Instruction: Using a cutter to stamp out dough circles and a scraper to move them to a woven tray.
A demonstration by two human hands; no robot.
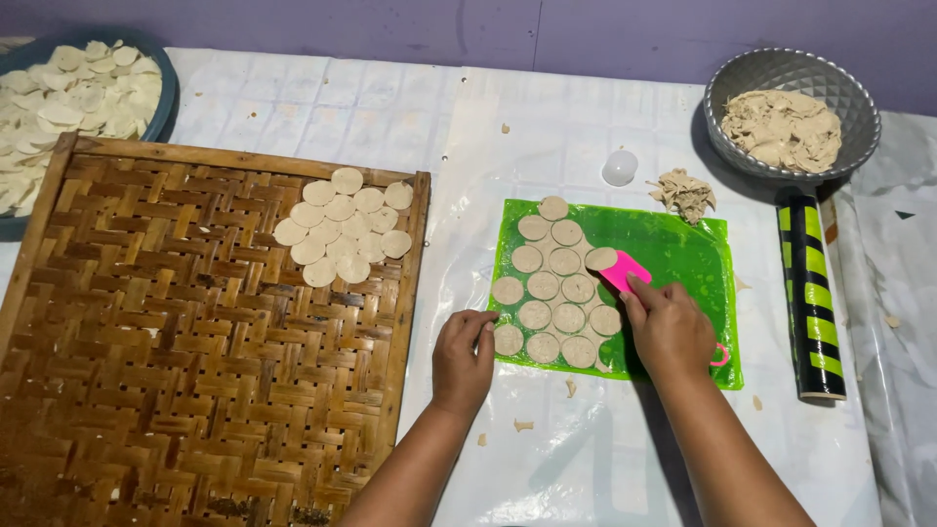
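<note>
- My right hand [672,330] is closed around a flat bright pink plastic scraper [625,270], its blade slid under the edge of one thin round beige dough disc [601,258] near the middle of the glossy green plastic sheet [683,256]
- My left hand [463,357] holds nothing; its fingers are curled and the fingertips press on the left edge of the green sheet, touching the lowest-left disc there [508,339]
- The cut discs [552,289] lie in close rows over the left half of that sheet, which sits on the white plastic-covered tabletop [547,449] right of centre
- I judge the step in hand to be lifting the discs off the sheet one by one; a small cluster of discs [343,226] already lies at the far right corner of the brown woven bamboo tray [176,371], on the left of the tabletop
- The next move calls for a shallow scraper angle so the disc comes free whole, with the left hand pinning the sheet against sliding
- At the far right edge a grey faceted bowl [859,117] holds dough trimmings [783,127]; more scraps [686,191] and a small translucent white round cap [619,167] lie just beyond the sheet
- A black and yellow-green striped rolling pin [808,293] lies along the sheet's right side, apart from it
- A dark blue-grey basin [168,88] heaped with pale discs [68,98] sits at the far left corner
</note>
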